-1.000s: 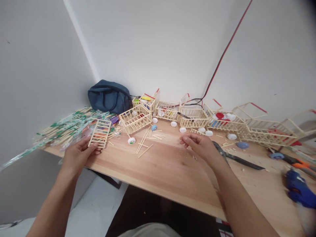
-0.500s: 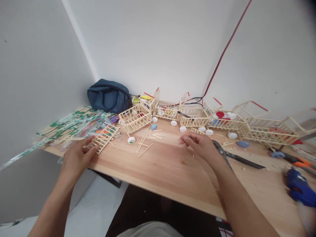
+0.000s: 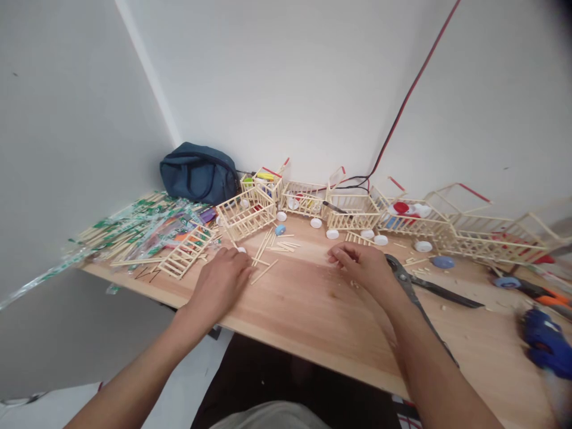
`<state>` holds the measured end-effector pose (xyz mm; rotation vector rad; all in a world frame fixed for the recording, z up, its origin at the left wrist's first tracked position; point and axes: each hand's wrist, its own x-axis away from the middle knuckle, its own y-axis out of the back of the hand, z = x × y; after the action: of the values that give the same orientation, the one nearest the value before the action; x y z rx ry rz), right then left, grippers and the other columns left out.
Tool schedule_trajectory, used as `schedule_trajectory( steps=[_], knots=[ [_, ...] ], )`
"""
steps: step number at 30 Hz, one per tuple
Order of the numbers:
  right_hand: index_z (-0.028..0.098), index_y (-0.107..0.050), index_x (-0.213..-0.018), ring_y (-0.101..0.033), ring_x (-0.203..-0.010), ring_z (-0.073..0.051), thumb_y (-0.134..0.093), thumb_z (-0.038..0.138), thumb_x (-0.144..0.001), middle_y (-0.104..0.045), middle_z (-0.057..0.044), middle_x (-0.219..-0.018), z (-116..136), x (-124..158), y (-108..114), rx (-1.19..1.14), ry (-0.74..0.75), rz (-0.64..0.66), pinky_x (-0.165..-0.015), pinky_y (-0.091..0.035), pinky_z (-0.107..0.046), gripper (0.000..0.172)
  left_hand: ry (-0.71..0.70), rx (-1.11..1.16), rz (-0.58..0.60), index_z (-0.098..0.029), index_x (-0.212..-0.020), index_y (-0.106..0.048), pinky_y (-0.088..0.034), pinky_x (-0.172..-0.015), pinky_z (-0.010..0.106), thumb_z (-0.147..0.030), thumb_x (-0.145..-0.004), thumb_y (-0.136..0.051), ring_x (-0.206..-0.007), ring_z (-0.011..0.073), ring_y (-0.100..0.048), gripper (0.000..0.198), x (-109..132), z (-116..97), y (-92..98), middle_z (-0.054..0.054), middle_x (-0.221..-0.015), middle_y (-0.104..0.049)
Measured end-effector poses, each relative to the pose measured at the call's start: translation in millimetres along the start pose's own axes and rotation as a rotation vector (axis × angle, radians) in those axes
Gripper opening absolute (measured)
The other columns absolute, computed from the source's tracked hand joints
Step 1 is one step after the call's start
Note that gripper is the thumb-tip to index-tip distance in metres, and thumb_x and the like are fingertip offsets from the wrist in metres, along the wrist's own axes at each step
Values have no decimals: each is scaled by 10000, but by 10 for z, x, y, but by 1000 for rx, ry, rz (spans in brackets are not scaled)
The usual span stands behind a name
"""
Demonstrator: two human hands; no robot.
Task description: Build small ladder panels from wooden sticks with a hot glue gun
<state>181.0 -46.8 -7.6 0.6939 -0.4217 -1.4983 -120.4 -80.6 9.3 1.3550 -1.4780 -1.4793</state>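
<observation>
My left hand (image 3: 223, 279) is low over the table, palm down, fingers loosely bent and slightly apart. Its fingertips are beside loose wooden sticks (image 3: 264, 271), and no object shows in it. Behind its knuckles a white bottle cap (image 3: 242, 249) is partly covered, below a small stick-built cart (image 3: 248, 217). To the left lies a ladder-like stick panel (image 3: 184, 255). My right hand (image 3: 361, 262) rests on the table with its fingers curled in and thumb against them; nothing shows between them. Dark-handled pliers (image 3: 400, 271) lie partly under the right forearm.
Several stick carts (image 3: 353, 208) with cap wheels line the wall. A blue pouch (image 3: 200, 173) and plastic-wrapped stick bundles (image 3: 129, 229) are at left. At right are a blue glue gun (image 3: 546, 339), an orange-handled tool (image 3: 552, 298) and a blue cap (image 3: 443, 262).
My left hand has let go of the stick panel and moved right toward the loose sticks. The panel stays on the table. My right hand has barely moved.
</observation>
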Motion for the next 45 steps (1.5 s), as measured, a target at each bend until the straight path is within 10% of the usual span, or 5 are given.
schedule_trajectory(
  steps=[4, 20, 27, 33, 45],
  knots=[
    [214, -708, -763, -667, -694, -201, -501, 365, -859, -748, -43, -781, 15, 5, 4, 46, 2, -22, -674, -450, -320, 274, 55, -127, 155, -170, -902, -616, -458, -710, 345, -258, -946, -400, -938, 275, -616, 237, -92, -156, -4, 119, -920, -656],
    [217, -695, -736, -648, -715, -198, -488, 363, -861, -741, -28, -768, 50, 6, -7, 107, 27, 12, -678, -423, -314, 283, 126, -172, 151, -147, -906, -599, -427, -691, 345, -203, -931, -349, -952, 292, -625, 257, -109, -175, 77, 138, -957, -664],
    [192, -735, -867, -648, -701, -185, -542, 447, -847, -744, -64, -831, 97, 4, -42, -95, -28, 26, -665, -462, -310, 321, 102, 476, 12, -186, -825, -534, -364, -638, 265, -225, -893, -448, -684, 164, -561, 116, -159, -97, 19, 14, -727, -616],
    [183, -724, -1014, -539, -608, -108, -664, 483, -800, -656, -26, -769, 214, 54, -148, -555, -30, 215, -536, -411, -239, 373, 60, 1170, 228, -176, -851, -543, -339, -546, 207, -292, -885, -531, -544, 90, -463, 122, -156, -427, -194, -31, -651, -597],
    [168, -638, -749, -533, -565, -95, -674, 518, -812, -586, 11, -634, 306, 101, -110, -651, 12, 216, -542, -443, -234, 357, 57, 1149, 272, -162, -828, -738, -436, -648, 225, -273, -831, -614, -677, 132, -605, 166, -42, -743, -233, 33, -784, -736]
  ],
)
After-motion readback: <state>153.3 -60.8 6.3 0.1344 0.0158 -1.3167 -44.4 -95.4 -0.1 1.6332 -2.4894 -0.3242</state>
